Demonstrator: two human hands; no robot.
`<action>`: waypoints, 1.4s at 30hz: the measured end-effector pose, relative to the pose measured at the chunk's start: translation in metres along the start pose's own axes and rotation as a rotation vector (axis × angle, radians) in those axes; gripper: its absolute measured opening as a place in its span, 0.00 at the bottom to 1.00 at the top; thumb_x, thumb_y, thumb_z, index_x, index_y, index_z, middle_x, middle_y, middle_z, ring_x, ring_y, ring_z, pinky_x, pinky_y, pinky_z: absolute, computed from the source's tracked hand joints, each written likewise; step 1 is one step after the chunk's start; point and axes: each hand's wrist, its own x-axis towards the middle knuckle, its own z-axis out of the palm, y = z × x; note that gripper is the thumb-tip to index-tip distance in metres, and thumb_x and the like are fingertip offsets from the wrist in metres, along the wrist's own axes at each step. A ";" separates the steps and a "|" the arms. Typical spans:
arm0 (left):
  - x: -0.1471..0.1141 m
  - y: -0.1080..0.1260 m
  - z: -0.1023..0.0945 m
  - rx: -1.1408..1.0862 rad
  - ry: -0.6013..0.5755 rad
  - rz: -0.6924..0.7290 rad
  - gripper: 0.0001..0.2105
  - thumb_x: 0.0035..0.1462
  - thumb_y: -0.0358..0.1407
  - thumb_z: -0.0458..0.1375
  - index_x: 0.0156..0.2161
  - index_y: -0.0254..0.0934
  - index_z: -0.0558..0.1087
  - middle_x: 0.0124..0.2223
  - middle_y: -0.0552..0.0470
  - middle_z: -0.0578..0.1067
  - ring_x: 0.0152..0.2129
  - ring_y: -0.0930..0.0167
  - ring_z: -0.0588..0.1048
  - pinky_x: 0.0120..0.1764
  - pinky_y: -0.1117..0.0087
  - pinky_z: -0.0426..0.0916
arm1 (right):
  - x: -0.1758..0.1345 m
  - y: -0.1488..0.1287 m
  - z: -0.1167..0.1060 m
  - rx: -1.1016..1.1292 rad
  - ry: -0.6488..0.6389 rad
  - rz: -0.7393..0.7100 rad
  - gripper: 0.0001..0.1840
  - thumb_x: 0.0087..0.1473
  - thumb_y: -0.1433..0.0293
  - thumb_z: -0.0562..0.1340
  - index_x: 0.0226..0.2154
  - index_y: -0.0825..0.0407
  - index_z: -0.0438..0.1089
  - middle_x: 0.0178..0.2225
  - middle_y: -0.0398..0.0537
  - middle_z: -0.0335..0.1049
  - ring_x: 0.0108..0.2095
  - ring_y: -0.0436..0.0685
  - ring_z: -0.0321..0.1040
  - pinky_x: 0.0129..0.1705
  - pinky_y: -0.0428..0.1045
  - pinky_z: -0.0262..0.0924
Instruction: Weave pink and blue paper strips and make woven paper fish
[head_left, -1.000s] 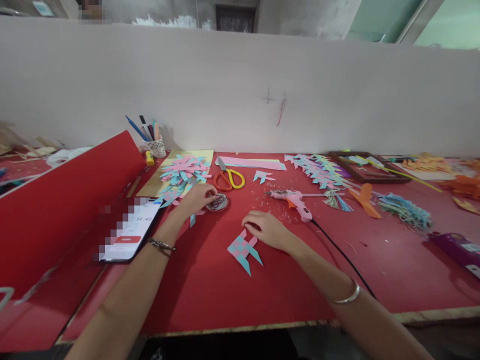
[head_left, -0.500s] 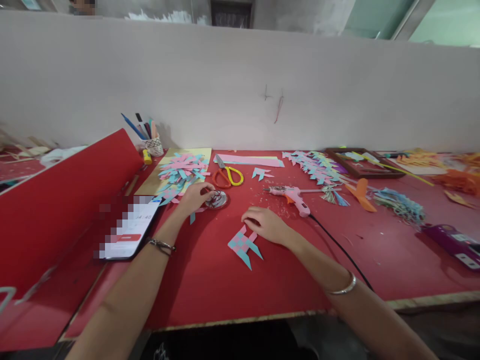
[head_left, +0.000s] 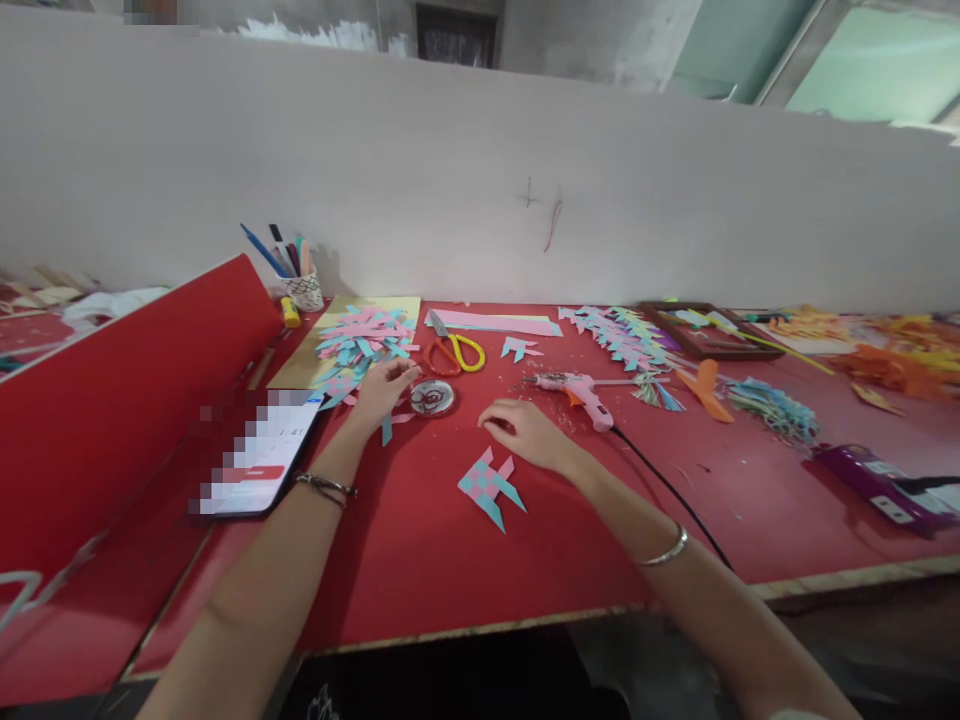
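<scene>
My left hand (head_left: 386, 392) is just left of a small round dish (head_left: 433, 398) with dark reddish strands in it. Its thumb and fingertips are pinched together; whatever they hold is too small to make out. My right hand (head_left: 523, 430) hovers over the table with fingers loosely bent and apart, nothing visible in them. Just below it lies a woven pink and blue paper fish (head_left: 480, 484), tails pointing right and down. A heap of similar paper fish (head_left: 364, 345) is behind my left hand. A pink glue gun (head_left: 574, 393) rests right of my right hand.
Red and yellow scissors (head_left: 454, 350) and paper strips (head_left: 495, 322) lie at the back. A phone (head_left: 262, 455) and a pen cup (head_left: 304, 290) are at left. Strung paper fish (head_left: 619, 335), a brown tray (head_left: 709, 330) and a purple power strip (head_left: 885, 485) are at right.
My left hand has drawn back left from over the dish, uncovering more of it. My right hand has lifted slightly away from the paper fish. The view has turned a little right.
</scene>
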 end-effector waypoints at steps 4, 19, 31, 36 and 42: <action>-0.001 -0.001 0.001 -0.072 0.031 -0.027 0.11 0.38 0.42 0.59 0.21 0.36 0.65 0.17 0.60 0.62 0.15 0.78 0.61 0.20 0.76 0.59 | 0.025 -0.011 -0.006 -0.019 -0.011 -0.031 0.11 0.51 0.77 0.52 0.32 0.54 0.70 0.33 0.48 0.71 0.34 0.50 0.66 0.38 0.46 0.56; -0.003 0.006 0.002 -0.252 0.117 -0.080 0.14 0.35 0.44 0.60 0.20 0.35 0.65 0.18 0.61 0.62 0.16 0.80 0.59 0.20 0.77 0.55 | 0.119 -0.013 0.028 -0.308 -0.152 -0.066 0.15 0.49 0.79 0.53 0.33 0.54 0.74 0.38 0.53 0.71 0.39 0.57 0.66 0.36 0.46 0.56; -0.007 0.008 0.003 -0.290 0.120 -0.150 0.11 0.36 0.41 0.58 0.22 0.37 0.64 0.14 0.63 0.58 0.11 0.80 0.56 0.15 0.78 0.52 | 0.123 0.004 0.031 -0.308 -0.217 -0.126 0.14 0.45 0.82 0.57 0.35 0.57 0.73 0.36 0.54 0.73 0.37 0.54 0.68 0.38 0.46 0.56; -0.005 0.004 0.002 -0.292 0.137 -0.139 0.12 0.36 0.43 0.58 0.24 0.37 0.64 0.16 0.63 0.60 0.11 0.81 0.56 0.15 0.78 0.53 | 0.126 -0.002 0.032 -0.311 -0.220 -0.103 0.10 0.45 0.81 0.57 0.28 0.59 0.73 0.33 0.57 0.72 0.36 0.56 0.68 0.37 0.47 0.56; -0.003 -0.001 0.000 -0.254 0.132 -0.106 0.12 0.38 0.44 0.57 0.25 0.37 0.65 0.15 0.63 0.59 0.12 0.79 0.58 0.17 0.78 0.54 | 0.120 -0.007 0.029 -0.244 -0.167 -0.082 0.09 0.43 0.83 0.56 0.26 0.58 0.71 0.33 0.54 0.71 0.35 0.54 0.66 0.35 0.46 0.55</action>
